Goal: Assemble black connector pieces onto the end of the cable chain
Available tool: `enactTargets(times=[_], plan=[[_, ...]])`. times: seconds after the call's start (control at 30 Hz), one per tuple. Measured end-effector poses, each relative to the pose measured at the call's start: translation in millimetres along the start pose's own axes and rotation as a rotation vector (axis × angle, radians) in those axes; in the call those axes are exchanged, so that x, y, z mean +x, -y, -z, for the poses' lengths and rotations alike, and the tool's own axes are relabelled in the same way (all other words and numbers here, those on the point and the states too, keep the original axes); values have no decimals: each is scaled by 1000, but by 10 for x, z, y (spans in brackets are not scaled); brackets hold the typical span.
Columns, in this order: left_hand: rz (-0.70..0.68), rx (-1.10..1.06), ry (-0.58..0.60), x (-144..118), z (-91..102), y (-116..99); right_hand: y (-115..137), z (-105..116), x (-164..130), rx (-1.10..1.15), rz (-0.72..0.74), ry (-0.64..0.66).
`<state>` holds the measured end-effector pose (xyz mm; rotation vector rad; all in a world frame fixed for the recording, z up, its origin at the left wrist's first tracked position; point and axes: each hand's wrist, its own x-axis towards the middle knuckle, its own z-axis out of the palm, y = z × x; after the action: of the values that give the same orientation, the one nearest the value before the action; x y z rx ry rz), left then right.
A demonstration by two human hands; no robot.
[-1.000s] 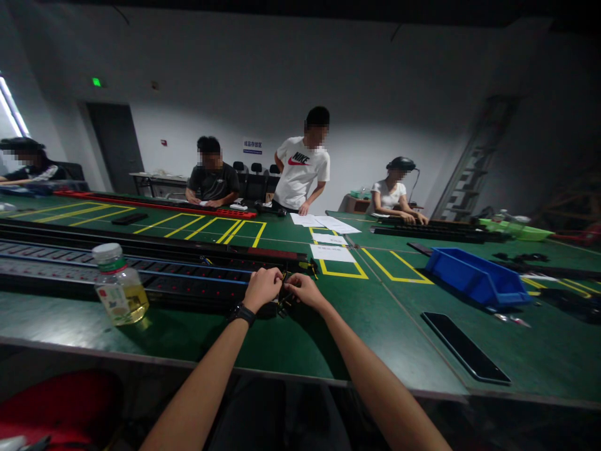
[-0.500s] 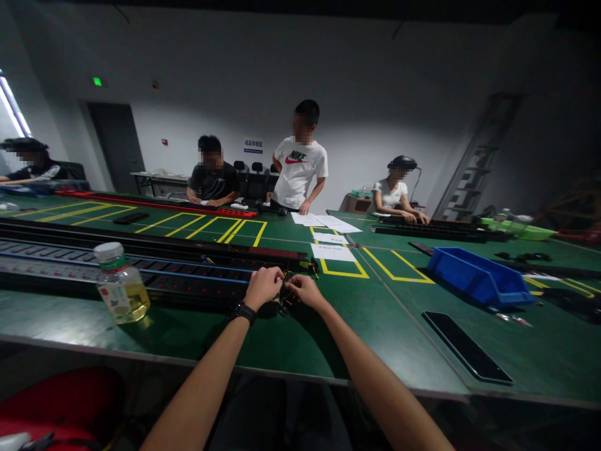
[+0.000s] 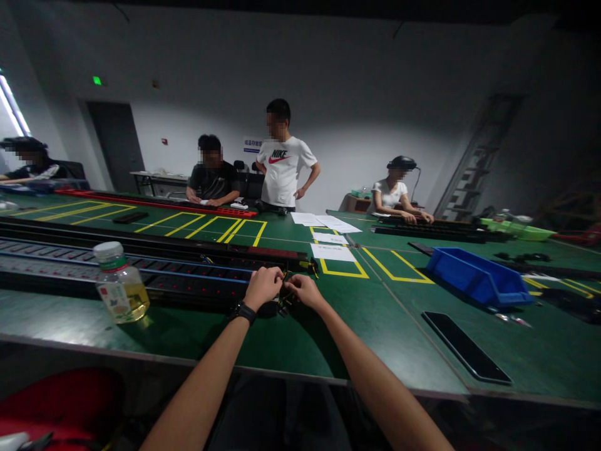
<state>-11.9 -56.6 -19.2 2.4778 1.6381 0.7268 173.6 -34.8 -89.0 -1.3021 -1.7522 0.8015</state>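
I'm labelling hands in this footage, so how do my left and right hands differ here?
The left hand has a dark wristband at its wrist; the right hand has a bare wrist. The left hand is over the end of the long black unit, while the right hand is just past that end, above the green table.

Both have bent fingers close together; what they pinch is too small to tell.

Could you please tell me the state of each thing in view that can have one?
Left hand: curled at the end of the black unit; grip hidden.
Right hand: curled beside the left; anything held is unclear.
Black unit: lying lengthwise on the green table.
Bottle: capped, partly filled with yellow liquid.
Phone: lying flat, screen dark.
Blue bin: upright, open-topped.
Papers: lying flat.
Green sign: lit.
Door: appears shut.
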Motion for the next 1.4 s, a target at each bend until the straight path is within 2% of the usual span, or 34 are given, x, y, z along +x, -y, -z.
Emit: enactTargets(times=[0.37,0.53,0.67,0.77,0.83,0.97,1.07,1.27,1.4], plan=[[-2,-7,0,-13,15,-11,47,5,-14,9,-10,1],[-2,-10,0,-24,37,-28,8,116,37,60,-3,75],[3,-14,0,-34,58,-54,-68,231,89,-7,27,-142],[8,-5,-4,-36,61,-63,-87,248,134,-119,161,-221],[4,-1,-11,-36,53,-60,-66,224,171,-166,233,-193],[13,19,-24,-29,23,-44,16,157,230,-241,268,-77],[17,29,-26,-24,7,-39,86,138,215,-334,254,-69],[14,11,-28,-24,16,-50,234,182,79,-579,130,-204],[12,-33,-25,-3,-3,-13,239,263,10,-624,35,-286]])
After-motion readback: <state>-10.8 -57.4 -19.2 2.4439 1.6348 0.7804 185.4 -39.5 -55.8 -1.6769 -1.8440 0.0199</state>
